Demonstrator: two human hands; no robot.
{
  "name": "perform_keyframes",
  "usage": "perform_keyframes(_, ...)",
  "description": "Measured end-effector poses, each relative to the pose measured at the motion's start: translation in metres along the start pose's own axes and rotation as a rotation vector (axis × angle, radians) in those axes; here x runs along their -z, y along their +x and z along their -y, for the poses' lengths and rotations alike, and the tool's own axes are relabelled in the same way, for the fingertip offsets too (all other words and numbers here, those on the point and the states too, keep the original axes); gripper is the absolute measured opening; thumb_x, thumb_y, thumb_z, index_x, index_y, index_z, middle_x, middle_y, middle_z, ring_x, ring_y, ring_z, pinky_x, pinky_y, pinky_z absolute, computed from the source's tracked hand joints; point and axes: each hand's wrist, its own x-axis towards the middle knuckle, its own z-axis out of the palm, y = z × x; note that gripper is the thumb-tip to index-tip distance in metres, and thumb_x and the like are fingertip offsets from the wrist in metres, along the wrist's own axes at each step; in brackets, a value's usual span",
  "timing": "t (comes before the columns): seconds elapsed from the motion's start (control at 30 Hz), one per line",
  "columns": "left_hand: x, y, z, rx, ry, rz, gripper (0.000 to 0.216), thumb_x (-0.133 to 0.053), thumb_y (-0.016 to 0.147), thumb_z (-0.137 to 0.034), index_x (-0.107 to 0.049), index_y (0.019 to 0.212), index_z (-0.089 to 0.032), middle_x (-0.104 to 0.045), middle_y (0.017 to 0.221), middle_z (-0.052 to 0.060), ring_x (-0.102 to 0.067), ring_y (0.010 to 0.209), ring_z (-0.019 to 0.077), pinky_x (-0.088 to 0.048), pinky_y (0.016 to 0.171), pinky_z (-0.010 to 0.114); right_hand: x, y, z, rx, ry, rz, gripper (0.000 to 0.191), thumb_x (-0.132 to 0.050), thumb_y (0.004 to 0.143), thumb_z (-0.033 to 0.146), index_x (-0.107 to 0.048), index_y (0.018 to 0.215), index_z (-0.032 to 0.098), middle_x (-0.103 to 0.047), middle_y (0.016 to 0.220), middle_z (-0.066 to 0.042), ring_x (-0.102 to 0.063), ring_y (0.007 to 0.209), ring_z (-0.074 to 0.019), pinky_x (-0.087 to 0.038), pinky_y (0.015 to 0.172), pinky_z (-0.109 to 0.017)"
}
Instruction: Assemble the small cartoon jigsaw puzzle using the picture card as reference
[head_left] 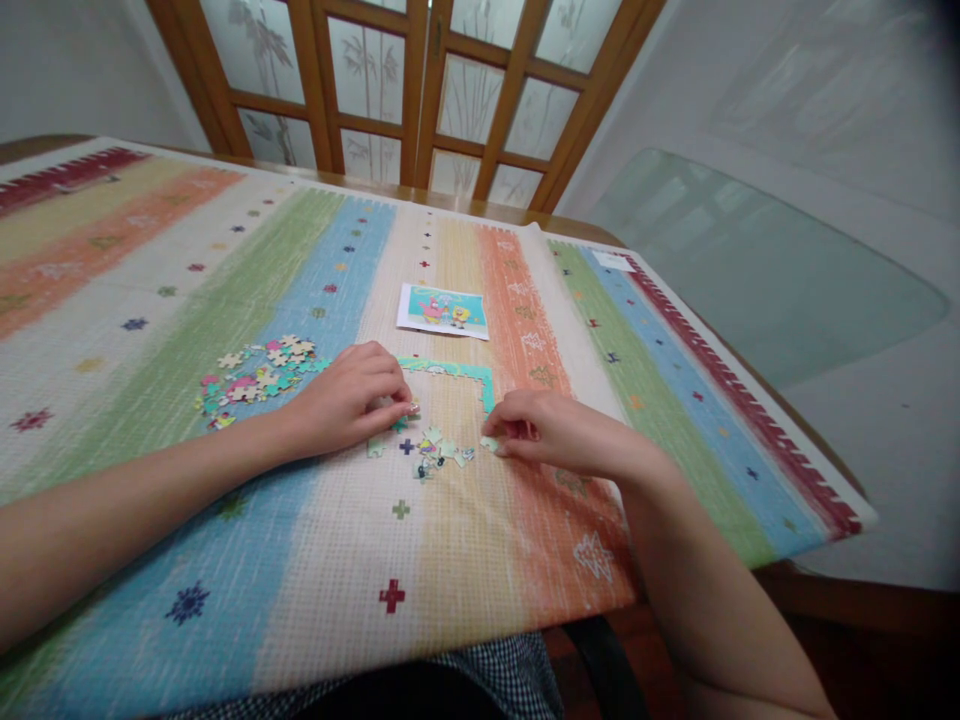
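Observation:
My left hand (356, 395) is closed by the left side of a partly joined jigsaw border (450, 370). A small puzzle piece (413, 409) shows at its pinched fingertips, largely hidden by the fingers. At the lower right end of the border, my right hand (536, 428) pinches a pale green puzzle piece (490, 444) against the cloth. Between the hands, a small group of loose pieces (442, 445) lies just below the frame's open middle. Behind my left wrist spreads a bigger heap of puzzle pieces (259, 375), some with their plain backs up.
A reference picture (446, 310) of two cartoon figures lies flat beyond the border. The striped tablecloth (337, 570) covers the table, with a small white label (613, 261) near its far right corner. Wooden glazed doors (367, 80) stand behind.

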Motion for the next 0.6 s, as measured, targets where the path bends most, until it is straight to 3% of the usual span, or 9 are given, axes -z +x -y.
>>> perform_keyframes(0.27,-0.003,-0.001,0.003,0.034,0.038,-0.009,0.025,-0.056,0.101,-0.04,-0.068,0.091,-0.02,-0.066,0.092,0.005,-0.055,0.097,0.0227,-0.038,0.087,0.037,-0.003,0.002,0.005,0.117,0.058,-0.017,0.022,-0.059,0.081,0.002,-0.07,0.087,0.019,-0.066,0.094,-0.005,-0.062,0.092,-0.0185,-0.05,0.086,-0.032)
perform_keyframes(0.47,-0.005,-0.001,0.008,0.099,0.151,-0.033,0.026,-0.061,0.097,-0.046,-0.067,0.091,-0.021,-0.063,0.094,0.006,-0.053,0.097,0.0243,-0.038,0.086,0.038,-0.005,0.003,0.006,0.073,0.068,-0.017,0.017,-0.065,0.084,0.009,-0.069,0.098,0.019,-0.067,0.1,-0.007,-0.062,0.092,-0.0189,-0.05,0.083,-0.032)
perform_keyframes(0.6,0.0,-0.002,0.012,0.122,0.204,-0.122,0.024,-0.052,0.102,-0.039,-0.065,0.102,-0.019,-0.063,0.1,0.008,-0.052,0.097,0.0244,-0.038,0.089,0.04,-0.006,0.005,0.003,0.066,0.059,-0.051,0.015,-0.068,0.085,0.012,-0.071,0.098,0.019,-0.068,0.099,-0.006,-0.062,0.093,-0.0194,-0.049,0.084,-0.033)
